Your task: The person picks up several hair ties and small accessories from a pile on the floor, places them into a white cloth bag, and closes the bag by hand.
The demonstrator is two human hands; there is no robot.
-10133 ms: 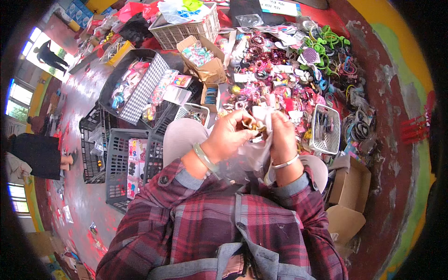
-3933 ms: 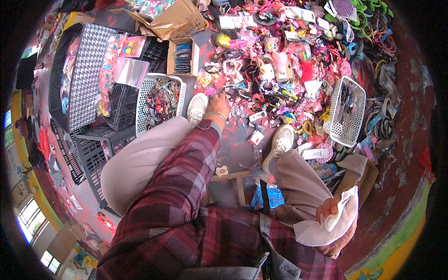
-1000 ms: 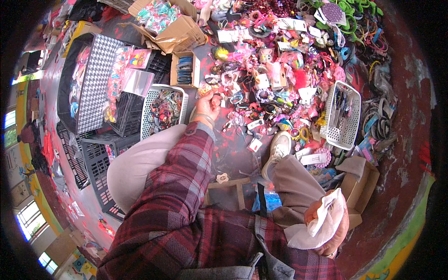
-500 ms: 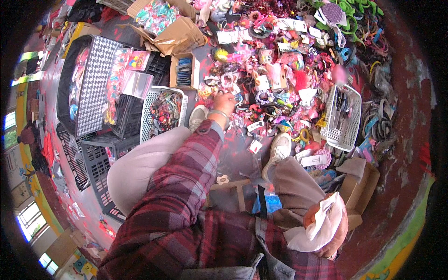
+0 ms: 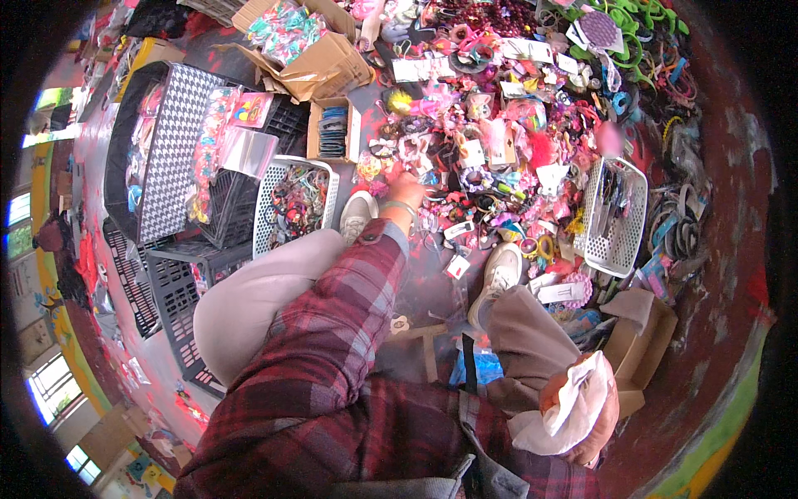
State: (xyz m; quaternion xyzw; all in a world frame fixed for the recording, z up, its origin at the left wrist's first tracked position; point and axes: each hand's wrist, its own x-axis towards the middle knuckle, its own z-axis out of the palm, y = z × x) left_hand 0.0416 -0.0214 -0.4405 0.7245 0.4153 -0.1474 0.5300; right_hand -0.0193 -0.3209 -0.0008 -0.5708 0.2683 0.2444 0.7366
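My left arm stretches forward in a plaid sleeve, and my left hand (image 5: 404, 191) is at the near left edge of a large pile of hair accessories (image 5: 486, 145). Its fingers are among small pink and dark pieces, too small and blurred to tell whether they grip one. My right hand (image 5: 604, 409) rests low at the right beside my knee, its fingers wrapped round a crumpled white cloth (image 5: 567, 403). The pile holds hair ties, bows, clips and white cards. Just left of my left hand is my shoe (image 5: 358, 216).
At left stand a white basket (image 5: 330, 200) of small hair ties, a small carton (image 5: 352, 129) of blue packets, black crates (image 5: 170, 287) and a houndstooth-patterned box (image 5: 170, 158). On the right are another white basket (image 5: 619, 262) and an open cardboard box (image 5: 652, 341). Green headbands (image 5: 636, 33) lie far right.
My left hand has shifted slightly nearer to me, and its fingers have moved off the blue piece they were at. My right hand stays on the white cloth. The view has tilted a little.
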